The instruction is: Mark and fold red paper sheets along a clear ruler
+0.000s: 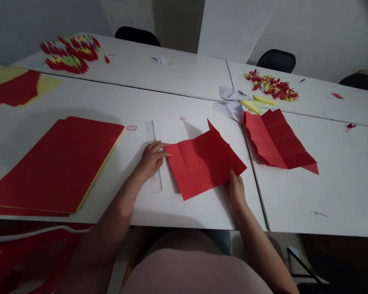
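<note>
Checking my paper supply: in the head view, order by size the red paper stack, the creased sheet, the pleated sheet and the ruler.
Red paper stack largest; creased sheet and pleated sheet look alike, so unranked; ruler smallest.

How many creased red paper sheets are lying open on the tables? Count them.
2. One red sheet lies between the left hand and right hand; a second red sheet lies on the right-hand table. The red-and-yellow paper at far left may hide more.
</note>
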`<action>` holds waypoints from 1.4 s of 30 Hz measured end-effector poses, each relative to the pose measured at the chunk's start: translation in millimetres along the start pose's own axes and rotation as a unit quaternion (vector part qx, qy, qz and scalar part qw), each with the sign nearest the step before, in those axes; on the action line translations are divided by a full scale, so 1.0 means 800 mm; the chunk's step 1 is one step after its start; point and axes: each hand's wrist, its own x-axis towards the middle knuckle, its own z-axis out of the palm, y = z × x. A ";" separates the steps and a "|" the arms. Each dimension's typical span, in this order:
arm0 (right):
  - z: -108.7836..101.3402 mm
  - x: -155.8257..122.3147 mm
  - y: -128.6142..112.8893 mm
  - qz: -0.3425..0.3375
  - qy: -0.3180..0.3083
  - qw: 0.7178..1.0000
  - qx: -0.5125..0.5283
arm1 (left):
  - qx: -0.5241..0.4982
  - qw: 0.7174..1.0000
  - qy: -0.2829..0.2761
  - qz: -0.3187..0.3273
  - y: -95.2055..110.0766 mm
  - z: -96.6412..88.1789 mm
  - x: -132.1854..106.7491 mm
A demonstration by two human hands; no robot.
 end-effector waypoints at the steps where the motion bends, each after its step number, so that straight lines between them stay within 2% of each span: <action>1: 0.001 -0.001 -0.003 0.018 0.002 1.000 0.016 | -0.001 1.000 0.000 0.000 -0.002 0.001 0.000; 4: 0.004 -0.005 -0.013 0.073 0.021 0.996 0.055 | -0.003 1.000 -0.004 0.006 -0.007 0.005 -0.001; 9: 0.005 -0.007 -0.022 0.105 0.038 0.993 0.040 | 0.000 1.000 -0.005 0.005 -0.013 0.010 -0.002; 21: 0.006 -0.006 -0.017 0.082 0.014 0.994 0.066 | -0.026 1.000 0.009 0.009 -0.013 0.010 -0.003; 27: 0.007 -0.006 -0.021 0.100 0.019 0.991 0.085 | -0.033 0.999 0.033 0.023 -0.010 0.010 0.000; 32: 0.001 0.006 -0.021 0.108 -0.015 0.992 0.065 | -0.019 0.998 0.051 0.025 0.004 -0.004 0.001; 37: 0.004 0.036 -0.033 0.139 -0.135 0.980 0.041 | 0.005 0.999 0.014 0.050 0.007 -0.019 0.000; 40: 0.001 0.052 -0.044 0.107 -0.172 0.979 0.019 | -0.024 0.998 -0.020 0.046 0.008 -0.024 0.000; 42: -0.008 0.054 -0.046 0.056 -0.146 0.988 -0.007 | -0.072 0.996 -0.042 0.019 0.011 -0.025 -0.001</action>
